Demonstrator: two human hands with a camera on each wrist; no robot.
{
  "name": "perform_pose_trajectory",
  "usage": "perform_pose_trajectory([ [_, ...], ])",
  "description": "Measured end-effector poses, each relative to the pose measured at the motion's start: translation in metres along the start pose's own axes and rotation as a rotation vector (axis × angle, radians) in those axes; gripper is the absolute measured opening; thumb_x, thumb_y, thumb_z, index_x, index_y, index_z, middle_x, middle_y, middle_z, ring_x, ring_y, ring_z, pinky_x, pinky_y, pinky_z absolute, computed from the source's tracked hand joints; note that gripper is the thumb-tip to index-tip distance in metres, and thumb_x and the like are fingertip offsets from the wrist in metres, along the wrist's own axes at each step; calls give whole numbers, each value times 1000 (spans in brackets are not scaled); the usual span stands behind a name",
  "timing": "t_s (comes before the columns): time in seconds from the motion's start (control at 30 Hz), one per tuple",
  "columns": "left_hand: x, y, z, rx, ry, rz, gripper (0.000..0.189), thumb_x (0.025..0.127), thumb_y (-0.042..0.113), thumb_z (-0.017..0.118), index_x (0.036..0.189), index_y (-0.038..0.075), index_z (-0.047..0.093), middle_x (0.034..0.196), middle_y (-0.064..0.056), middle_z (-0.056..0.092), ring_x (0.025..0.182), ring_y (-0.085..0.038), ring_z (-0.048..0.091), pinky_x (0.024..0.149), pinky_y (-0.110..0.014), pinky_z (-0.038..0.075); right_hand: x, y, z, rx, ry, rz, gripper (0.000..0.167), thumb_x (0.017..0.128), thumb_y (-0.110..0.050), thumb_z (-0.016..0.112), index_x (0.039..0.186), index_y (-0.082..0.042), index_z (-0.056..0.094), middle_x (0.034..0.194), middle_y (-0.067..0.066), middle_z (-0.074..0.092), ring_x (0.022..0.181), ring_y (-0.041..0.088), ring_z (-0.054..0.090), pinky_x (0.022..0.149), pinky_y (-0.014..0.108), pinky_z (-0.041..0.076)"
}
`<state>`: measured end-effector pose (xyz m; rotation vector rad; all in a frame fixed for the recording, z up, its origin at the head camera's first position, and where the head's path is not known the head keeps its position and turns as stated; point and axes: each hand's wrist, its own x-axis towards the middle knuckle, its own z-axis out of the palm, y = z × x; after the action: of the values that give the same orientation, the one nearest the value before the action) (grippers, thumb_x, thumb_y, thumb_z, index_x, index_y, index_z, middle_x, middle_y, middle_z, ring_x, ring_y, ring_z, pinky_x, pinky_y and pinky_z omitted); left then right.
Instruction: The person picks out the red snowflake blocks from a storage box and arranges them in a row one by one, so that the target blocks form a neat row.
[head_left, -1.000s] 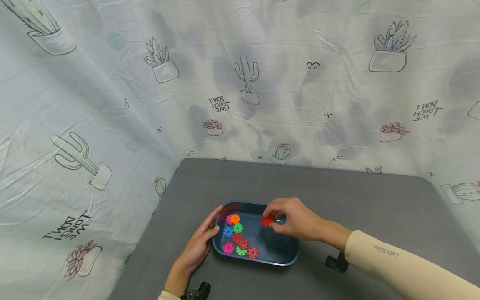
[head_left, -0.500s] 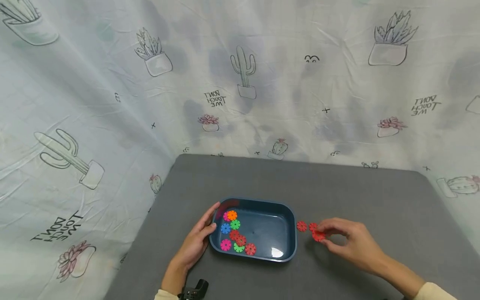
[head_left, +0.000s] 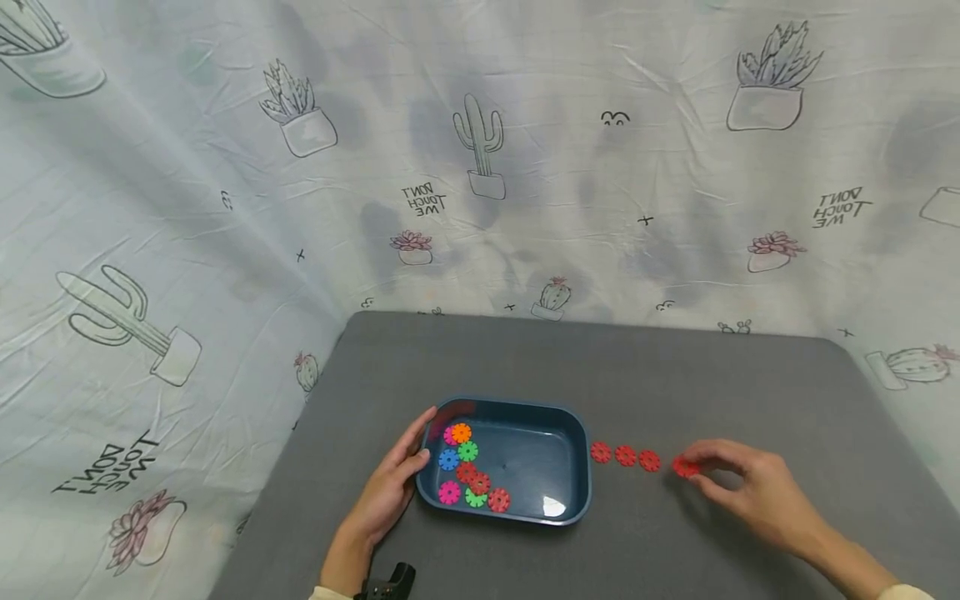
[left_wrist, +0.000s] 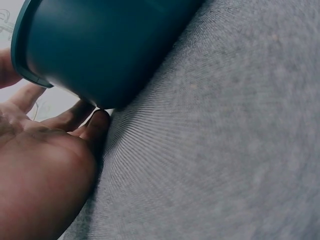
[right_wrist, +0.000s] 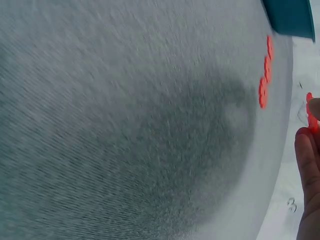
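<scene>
My right hand (head_left: 757,492) pinches a red notched plastic disc (head_left: 686,467) between thumb and fingertips, right of a row of red discs (head_left: 626,455) on the table. In the right wrist view the pinched disc (right_wrist: 312,112) shows at the right edge, held above the table. My left hand (head_left: 386,492) holds the left end of a dark blue tray (head_left: 581,467), its thumb at the rim. The left wrist view shows fingers against the tray's outer wall (left_wrist: 100,50). Several notched discs in pink, orange, blue, green and red (head_left: 478,482) lie in the tray's left half.
A grey cloth-covered table (head_left: 525,358) lies under everything. Behind it and to the left hangs a pale curtain (head_left: 562,167) printed with cacti. A black device (head_left: 390,583) is strapped to the left wrist.
My right hand has gone from over the tray to the table on the right. It has laid red discs in a row and now holds another farther right. My left hand stays on the tray.
</scene>
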<state>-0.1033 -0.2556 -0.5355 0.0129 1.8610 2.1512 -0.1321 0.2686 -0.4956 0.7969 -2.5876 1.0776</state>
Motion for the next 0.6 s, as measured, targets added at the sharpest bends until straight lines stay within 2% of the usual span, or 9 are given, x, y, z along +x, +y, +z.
perform_pose_trajectory([
  [0.2, 1, -1, 1, -7, 0, 5, 61, 117, 19, 47, 174, 32, 30, 184, 4, 12, 169, -23, 3, 111, -8, 34, 4, 11, -2, -73, 23, 43, 48, 71, 10, 95, 104, -22, 81, 100, -9, 81, 94, -5, 73, 84, 4, 51],
  [0.4, 2, 0, 1, -15, -11, 11, 61, 118, 17, 45, 174, 31, 29, 184, 4, 13, 168, -26, 10, 114, -13, 38, 6, 13, -8, -139, 30, 193, 35, 79, -1, 96, 102, -23, 81, 98, -6, 82, 89, -10, 70, 76, 7, 52],
  [0.6, 0, 0, -1, -10, -9, 7, 60, 118, 14, 41, 174, 31, 29, 184, 2, 12, 168, -28, 11, 115, -15, 39, 8, 3, -11, -208, 118, 257, 31, 79, -7, 97, 101, -24, 83, 94, -5, 84, 84, -10, 71, 80, 2, 41],
])
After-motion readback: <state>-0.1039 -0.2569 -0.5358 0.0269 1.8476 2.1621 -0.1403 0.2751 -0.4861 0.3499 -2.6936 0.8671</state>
